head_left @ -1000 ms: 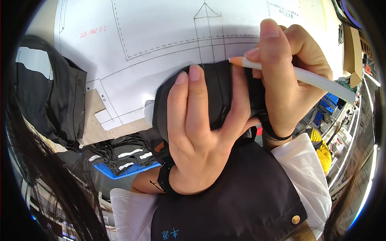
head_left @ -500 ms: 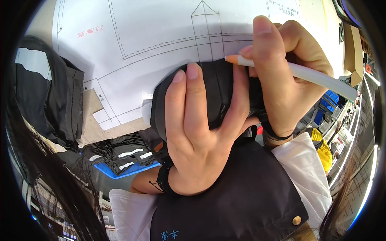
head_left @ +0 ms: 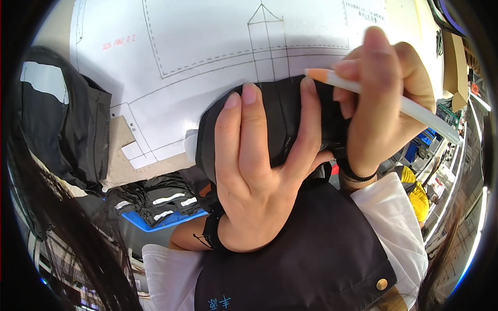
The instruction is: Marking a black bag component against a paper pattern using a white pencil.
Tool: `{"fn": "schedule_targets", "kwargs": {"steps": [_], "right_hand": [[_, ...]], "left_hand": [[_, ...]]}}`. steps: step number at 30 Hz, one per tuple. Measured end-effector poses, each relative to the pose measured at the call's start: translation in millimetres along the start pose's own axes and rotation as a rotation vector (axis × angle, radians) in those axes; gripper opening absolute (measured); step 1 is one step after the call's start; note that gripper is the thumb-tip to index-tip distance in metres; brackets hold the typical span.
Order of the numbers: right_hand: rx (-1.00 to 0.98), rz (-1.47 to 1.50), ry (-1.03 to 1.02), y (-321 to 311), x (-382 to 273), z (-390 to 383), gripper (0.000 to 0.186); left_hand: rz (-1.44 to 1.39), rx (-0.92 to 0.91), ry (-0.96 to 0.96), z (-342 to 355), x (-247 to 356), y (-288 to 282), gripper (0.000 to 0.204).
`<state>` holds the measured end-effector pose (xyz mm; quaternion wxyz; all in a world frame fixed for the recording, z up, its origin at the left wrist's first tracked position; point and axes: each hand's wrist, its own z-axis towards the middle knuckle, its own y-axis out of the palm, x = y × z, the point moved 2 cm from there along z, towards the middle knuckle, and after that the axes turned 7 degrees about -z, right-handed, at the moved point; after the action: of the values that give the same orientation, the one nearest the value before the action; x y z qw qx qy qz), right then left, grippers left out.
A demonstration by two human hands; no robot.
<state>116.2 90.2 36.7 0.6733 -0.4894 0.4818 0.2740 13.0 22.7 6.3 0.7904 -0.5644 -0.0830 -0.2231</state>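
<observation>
My left hand (head_left: 264, 160) lies with its fingers stretched and spread on a black fabric piece (head_left: 282, 114), pressing it onto a white paper pattern (head_left: 192, 98) with drawn lines. The fingertips rest near the fabric's curved far edge, where the drawn lines meet it. My right hand (head_left: 384, 88), slightly blurred, is closed round a white pen (head_left: 420, 111) with an orange tip. That tip points left, by the fabric's far edge and beside my left index fingertip. Whether the tip touches anything I cannot tell.
More black fabric (head_left: 62, 114) is heaped at the left of the table. Below the table edge, a blue bin (head_left: 150, 225) holds black pieces with white labels. A brown cardboard piece (head_left: 454, 72) stands at the right, and something yellow (head_left: 415, 199) lies lower down.
My right hand has shifted right with the pen, its tip sliding off along the fabric's far edge. My left hand has stayed almost still on the fabric.
</observation>
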Motion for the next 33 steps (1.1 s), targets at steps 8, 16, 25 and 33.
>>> {"fn": "schedule_targets", "kwargs": {"steps": [8,16,25,33], "right_hand": [[0.018,0.044,0.065,1,-13,1,0.053],[-0.205,0.026,-0.098,5,4,-1,0.029],[-0.250,0.087,-0.130,20,-19,-1,0.023],[-0.254,0.103,-0.029,21,-20,-2,0.022]], "left_hand": [[-0.010,-0.019,0.009,0,0,-1,0.041],[-0.056,0.043,0.004,-2,-2,2,0.037],[-0.204,-0.047,-0.073,-4,3,-2,0.034],[-0.198,-0.053,-0.067,-4,3,-2,0.034]]}}
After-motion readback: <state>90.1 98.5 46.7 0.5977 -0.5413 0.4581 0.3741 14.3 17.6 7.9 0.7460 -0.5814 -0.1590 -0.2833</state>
